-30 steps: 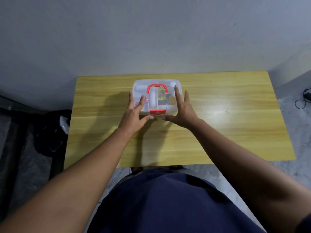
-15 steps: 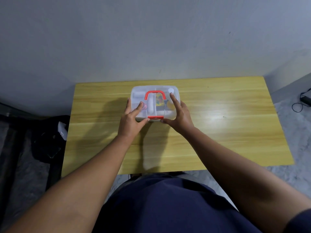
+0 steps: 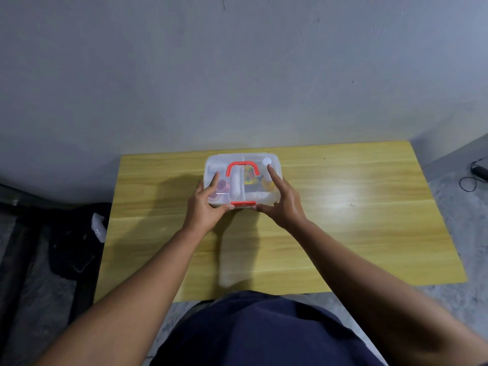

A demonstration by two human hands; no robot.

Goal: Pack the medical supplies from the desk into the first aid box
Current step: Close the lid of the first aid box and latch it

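Yellow desk, far middle: first aid box, lid down, supplies inside; left hand and right hand, spread flat a second ago, now clasp its near corners, thumbs at the red latch; packing looks done, fastening likely remains.

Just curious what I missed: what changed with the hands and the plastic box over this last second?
The left hand and right hand drew their spread fingers in on the first aid box. Now forefingers lie on its lid and thumbs press by the red latch, gripping it. The box stayed shut, in place on the desk.
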